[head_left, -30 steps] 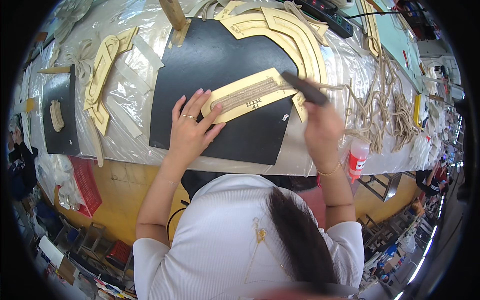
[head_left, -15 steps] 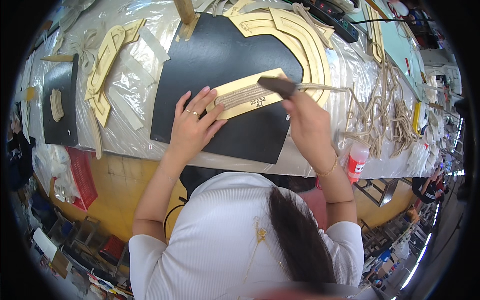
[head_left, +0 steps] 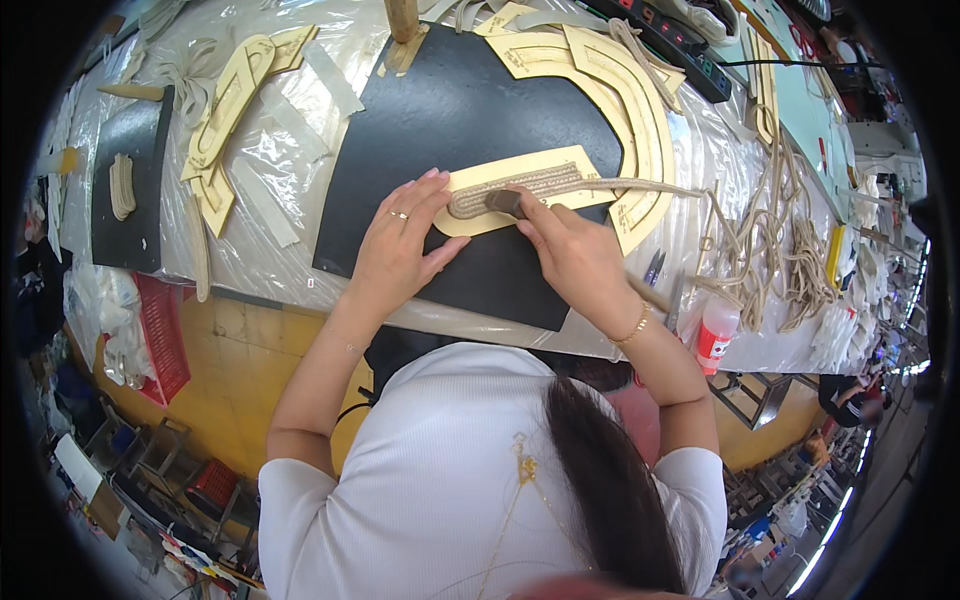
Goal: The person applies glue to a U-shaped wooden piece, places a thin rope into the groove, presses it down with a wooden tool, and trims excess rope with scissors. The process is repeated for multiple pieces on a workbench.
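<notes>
The right hand (head_left: 582, 255) grips a hammer (head_left: 505, 204); a slip, I'd say, could catch the left hand (head_left: 398, 235), spread at the near end of the pale board (head_left: 548, 163) on the black mat (head_left: 480, 100). Further right, snagged trailing cord (head_left: 650, 186) could drag the coil (head_left: 540, 182) askew.

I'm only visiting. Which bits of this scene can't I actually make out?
All in the head view:
Left end of the cream board: partly hidden by the fingers of the left hand.
Part of the dark-headed tool: hidden by the right hand.
Some cord: covered by the tool's head.
Wooden post: top cut off by the upper edge.
Person near the right rim: too small and blurred.
</notes>
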Demonstrator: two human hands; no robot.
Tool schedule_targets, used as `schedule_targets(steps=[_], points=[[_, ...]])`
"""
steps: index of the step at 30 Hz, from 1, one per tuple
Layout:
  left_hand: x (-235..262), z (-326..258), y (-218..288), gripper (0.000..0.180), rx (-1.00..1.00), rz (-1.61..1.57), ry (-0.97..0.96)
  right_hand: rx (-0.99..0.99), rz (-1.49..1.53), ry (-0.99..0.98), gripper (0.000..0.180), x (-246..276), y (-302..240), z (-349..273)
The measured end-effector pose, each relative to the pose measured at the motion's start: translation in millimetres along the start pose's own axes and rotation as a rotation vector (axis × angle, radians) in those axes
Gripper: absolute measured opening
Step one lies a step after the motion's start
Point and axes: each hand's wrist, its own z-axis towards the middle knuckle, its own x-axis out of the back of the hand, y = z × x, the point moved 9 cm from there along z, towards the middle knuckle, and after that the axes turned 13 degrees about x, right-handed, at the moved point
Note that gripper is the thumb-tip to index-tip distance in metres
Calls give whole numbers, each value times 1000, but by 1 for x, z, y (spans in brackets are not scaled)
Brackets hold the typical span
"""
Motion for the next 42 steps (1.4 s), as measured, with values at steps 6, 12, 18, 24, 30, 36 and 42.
schedule_targets(steps=[6,12,18,24,30,36,42], points=[[1,-1,-9,51,78,-108,3,93,61,179,47,14,-15,-2],[1,-1,-12,65,72,-128,9,113,76,154,45,11,-23,4],[5,0,-12,75,53,-188,57,114,-39,-92,55,-5,-32,19],[5,-1,-15,76,70,-246,68,110,63,131,45,11,-33,24],[2,-2,-14,71,92,-162,27,99,110,388,47,25,-21,15],[1,0,-3,46,4,-60,0,15,-55,104,51,9,-13,18],[-1,-1,4,38,-54,66,7,62,19,260,52,19,-11,10]])
